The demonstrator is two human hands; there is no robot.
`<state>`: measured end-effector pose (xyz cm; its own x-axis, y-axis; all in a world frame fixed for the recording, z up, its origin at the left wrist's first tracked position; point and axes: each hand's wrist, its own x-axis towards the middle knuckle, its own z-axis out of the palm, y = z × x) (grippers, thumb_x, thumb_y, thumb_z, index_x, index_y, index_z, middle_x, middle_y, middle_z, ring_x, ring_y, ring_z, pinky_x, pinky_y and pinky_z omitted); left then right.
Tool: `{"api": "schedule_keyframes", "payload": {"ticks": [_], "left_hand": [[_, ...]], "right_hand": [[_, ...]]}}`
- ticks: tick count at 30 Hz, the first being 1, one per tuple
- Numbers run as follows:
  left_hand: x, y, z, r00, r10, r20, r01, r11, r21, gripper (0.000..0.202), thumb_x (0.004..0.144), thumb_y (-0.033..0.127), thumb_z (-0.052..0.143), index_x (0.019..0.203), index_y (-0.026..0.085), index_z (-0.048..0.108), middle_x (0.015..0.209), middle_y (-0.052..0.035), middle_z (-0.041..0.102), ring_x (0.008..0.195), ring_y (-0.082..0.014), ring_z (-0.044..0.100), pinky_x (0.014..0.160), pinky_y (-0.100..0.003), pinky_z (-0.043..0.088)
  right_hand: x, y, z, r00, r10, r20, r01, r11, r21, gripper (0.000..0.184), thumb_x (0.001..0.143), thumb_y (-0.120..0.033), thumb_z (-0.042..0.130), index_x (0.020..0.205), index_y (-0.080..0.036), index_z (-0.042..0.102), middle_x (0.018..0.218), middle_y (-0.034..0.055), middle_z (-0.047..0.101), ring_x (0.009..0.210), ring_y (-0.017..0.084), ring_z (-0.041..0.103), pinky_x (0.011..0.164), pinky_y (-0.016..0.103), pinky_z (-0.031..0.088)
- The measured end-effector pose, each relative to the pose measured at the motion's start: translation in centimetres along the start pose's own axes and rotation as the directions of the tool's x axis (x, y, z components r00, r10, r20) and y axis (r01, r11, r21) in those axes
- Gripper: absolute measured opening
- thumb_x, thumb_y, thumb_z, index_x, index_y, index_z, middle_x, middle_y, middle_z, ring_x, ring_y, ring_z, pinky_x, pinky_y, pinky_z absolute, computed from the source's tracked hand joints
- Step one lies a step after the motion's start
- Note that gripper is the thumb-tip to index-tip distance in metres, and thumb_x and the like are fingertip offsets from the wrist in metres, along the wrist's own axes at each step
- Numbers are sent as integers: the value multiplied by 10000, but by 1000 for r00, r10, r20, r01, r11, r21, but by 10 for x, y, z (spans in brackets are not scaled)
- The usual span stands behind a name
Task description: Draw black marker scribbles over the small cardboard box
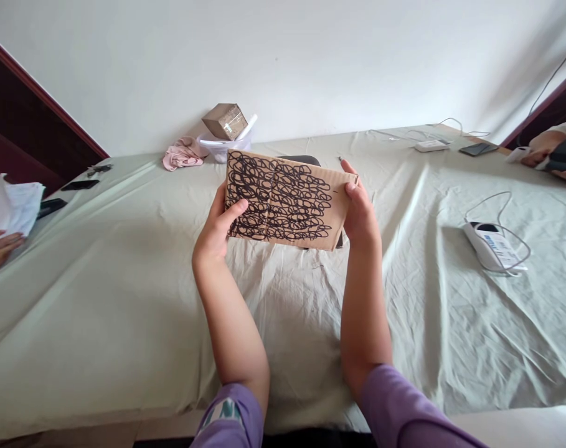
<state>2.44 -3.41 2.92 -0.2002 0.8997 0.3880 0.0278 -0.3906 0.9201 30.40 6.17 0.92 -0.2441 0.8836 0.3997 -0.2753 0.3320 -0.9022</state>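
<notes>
A flat piece of brown cardboard (283, 199), covered in rows of black looping scribbles, is held up over the cloth-covered table. My left hand (217, 224) grips its left edge, thumb across the front and fingers behind. At the right edge my right hand (360, 205) holds it near the upper corner, with the thumb on the front. The cardboard tilts, its right side a little lower. Behind it, a dark object (306, 160) shows only at its top and lower right edges; most of it is hidden.
A pale cloth (124, 298) covers the table. Toward the wall stand a plastic basin (224, 148) with a small cardboard box (224, 121) and a pink cloth (184, 154). To the right lies a white device with a cable (495, 249). Other people's hands (0, 249) appear at both sides.
</notes>
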Motion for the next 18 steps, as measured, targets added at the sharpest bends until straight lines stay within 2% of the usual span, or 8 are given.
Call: {"api": "schedule_keyframes", "payload": {"ticks": [5,10,14,16,18], "left_hand": [[-2,1,-2,999,-5,36,5,1000,-11,760,833,541,898,1518,344,635,1651,-71,622,1604,-361,512,1336,-498,420],[-7,3,-8,987,-30,155,24,999,41,1078,719,485,997,1656,381,474,1729,-81,537,1662,-396,421,1362,-536,381],[-13,16,-6,987,111,115,-123,987,100,1296,669,491,1029,1740,377,308,1750,-80,494,1664,-432,396,1340,-550,405],[-17,25,-5,977,200,81,-210,966,149,1359,681,522,1020,1767,373,217,1758,-69,475,1665,-433,388,1337,-564,394],[-22,31,-6,974,208,88,-222,952,211,1374,682,619,992,1771,388,187,1781,-45,448,1702,-429,314,1358,-580,348]], "right_hand": [[-3,-4,0,999,-24,23,25,998,-55,1162,766,-983,646,1736,-420,339,1570,76,628,1486,422,589,1185,624,545],[-7,-10,-1,996,-87,-15,88,996,11,1110,782,-952,666,1719,-423,391,1649,66,586,1528,421,563,1225,659,507],[-9,-11,1,994,-113,3,112,993,36,1056,765,-859,760,1673,-404,472,1610,50,642,1555,406,552,1229,614,527],[-10,-10,2,994,-99,44,96,993,67,1045,729,-799,827,1627,-348,542,1502,83,724,1505,411,603,1209,599,553],[-11,-8,3,990,-86,115,76,993,91,1042,695,-776,866,1576,-290,599,1390,119,783,1423,429,669,1191,610,566]]}}
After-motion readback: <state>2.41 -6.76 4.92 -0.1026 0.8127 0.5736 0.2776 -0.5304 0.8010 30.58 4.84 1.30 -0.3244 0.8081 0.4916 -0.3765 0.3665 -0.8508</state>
